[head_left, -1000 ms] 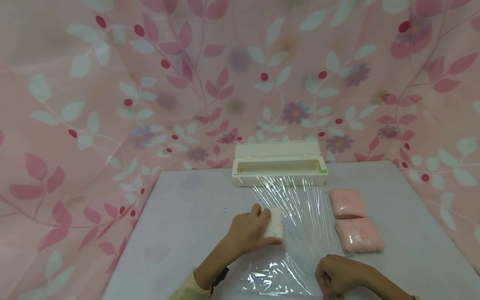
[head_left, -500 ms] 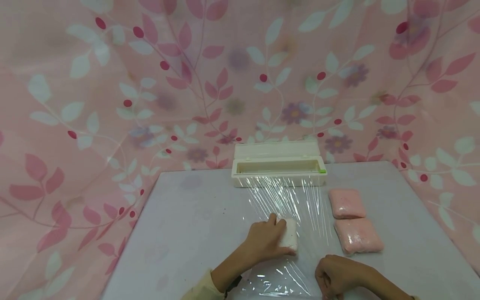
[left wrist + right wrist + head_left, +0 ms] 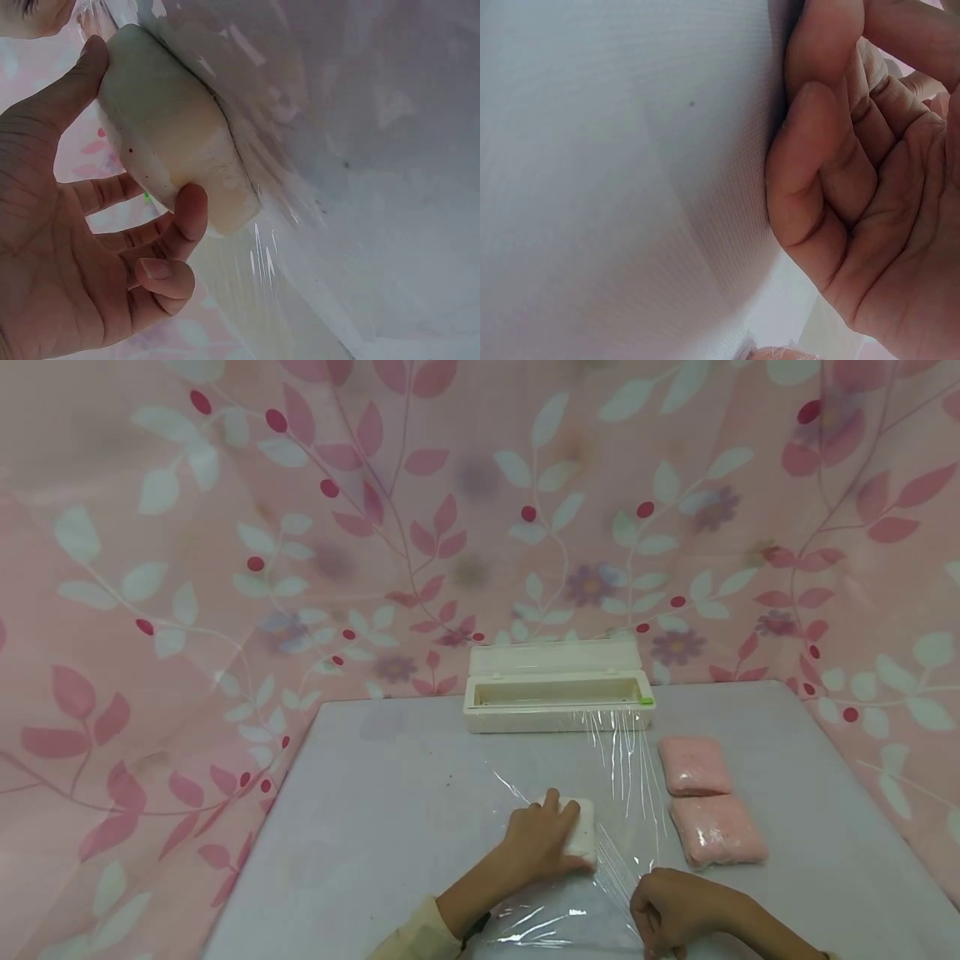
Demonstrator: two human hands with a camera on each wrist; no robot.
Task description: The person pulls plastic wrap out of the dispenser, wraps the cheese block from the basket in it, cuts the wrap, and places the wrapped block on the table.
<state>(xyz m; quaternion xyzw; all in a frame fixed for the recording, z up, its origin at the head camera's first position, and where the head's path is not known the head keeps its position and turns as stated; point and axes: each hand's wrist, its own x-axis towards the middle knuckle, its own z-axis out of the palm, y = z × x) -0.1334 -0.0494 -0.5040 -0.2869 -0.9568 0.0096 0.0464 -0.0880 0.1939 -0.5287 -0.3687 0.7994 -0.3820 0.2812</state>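
Note:
My left hand (image 3: 538, 839) grips a white block (image 3: 581, 828) between thumb and curled fingers, down on the clear cling film (image 3: 536, 927). In the left wrist view the block (image 3: 169, 124) looks smooth and pale, with a few dark specks, and rests against the film. Lower right, my right hand (image 3: 678, 910) holds its fingers curled in at the edge of the film, where creases run to the fingertips. The right wrist view shows these curled fingers (image 3: 810, 165) low against the white tabletop; the pinched edge itself is hidden there.
An open white cling film box (image 3: 558, 720) stands at the back of the table (image 3: 360, 827), lid raised, with film stretching forward from it. Two pink film-wrapped blocks (image 3: 693, 766) lie on the right, one before the other. A floral curtain (image 3: 465, 527) hangs behind.
My left hand has moved right and towards me with the white block, then nearly stopped. Creases in the film have shifted, fading on the left near the box. My right hand stays put.

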